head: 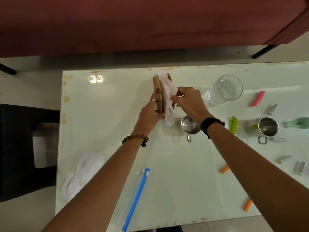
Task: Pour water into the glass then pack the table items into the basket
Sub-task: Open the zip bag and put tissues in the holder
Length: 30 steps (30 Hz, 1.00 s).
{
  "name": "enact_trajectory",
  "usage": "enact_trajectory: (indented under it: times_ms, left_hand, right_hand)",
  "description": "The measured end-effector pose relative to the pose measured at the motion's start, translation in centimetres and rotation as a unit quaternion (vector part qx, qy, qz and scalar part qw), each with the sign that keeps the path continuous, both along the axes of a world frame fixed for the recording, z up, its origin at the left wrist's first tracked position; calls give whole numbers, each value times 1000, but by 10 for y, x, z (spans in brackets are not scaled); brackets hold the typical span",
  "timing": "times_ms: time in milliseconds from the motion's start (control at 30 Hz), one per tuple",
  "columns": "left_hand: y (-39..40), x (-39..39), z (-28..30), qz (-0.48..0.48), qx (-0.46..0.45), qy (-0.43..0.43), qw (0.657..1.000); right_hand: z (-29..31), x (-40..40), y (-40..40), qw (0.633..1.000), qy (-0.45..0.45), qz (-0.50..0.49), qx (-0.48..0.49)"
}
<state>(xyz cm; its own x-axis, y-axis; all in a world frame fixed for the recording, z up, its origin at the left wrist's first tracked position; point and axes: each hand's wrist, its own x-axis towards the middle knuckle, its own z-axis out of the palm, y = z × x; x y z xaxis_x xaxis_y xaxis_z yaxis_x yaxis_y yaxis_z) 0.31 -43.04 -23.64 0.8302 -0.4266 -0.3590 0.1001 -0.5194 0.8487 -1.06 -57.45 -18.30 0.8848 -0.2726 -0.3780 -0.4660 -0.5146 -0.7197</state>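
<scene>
A wooden napkin holder (pixel 158 91) stands near the far middle of the white table (pixel 103 114). My left hand (pixel 149 111) grips its left panel. My right hand (pixel 189 101) pinches the white napkins (pixel 167 94) that sit in the holder and hang out toward me. A clear drinking glass (pixel 224 90) stands to the right of my right hand. Two steel mugs stand nearer: one (pixel 189 127) partly under my right wrist, another (pixel 267 128) farther right. A green glass bottle (pixel 296 123) lies at the right edge. No basket is in view.
Scattered on the right: a pink clip (pixel 257 98), a green clip (pixel 233 125), two orange clips (pixel 224 169) (pixel 247 205), small batteries (pixel 272 109) and a white hair claw (pixel 301 168). A zip bag with a blue seal (pixel 137 198) and a white cloth (pixel 82 169) lie near left. A red sofa (pixel 150 22) stands beyond.
</scene>
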Motion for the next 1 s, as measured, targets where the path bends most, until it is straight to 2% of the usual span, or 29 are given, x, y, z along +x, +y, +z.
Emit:
enact_trajectory:
  times_ms: [367,433,500,633,733,900,1000]
  left_hand:
    - [0,-3,-5,-21,18,-18,999]
    - [1,-5,-3,-1,32,-13,999]
    - [3,-17,4,62,36,6,997]
    - [3,-71,26,189,-14,11,982]
    - [-14,-108,43,242,-48,97,964]
    - [-57,-141,57,278,-94,275,916]
    - [-87,-144,53,324,-106,288,895]
  right_hand:
    - [-3,-8,-5,1000,-9,11,3]
    - [-1,-13,-7,999,-20,-25,6]
    - [5,-26,-8,993,-47,-102,39]
    - [17,-70,-13,967,-84,-224,89]
    - [21,-112,-22,946,-76,-288,130]
    - [22,-174,-55,874,-62,-445,186]
    - [19,-190,-86,823,-58,-533,185]
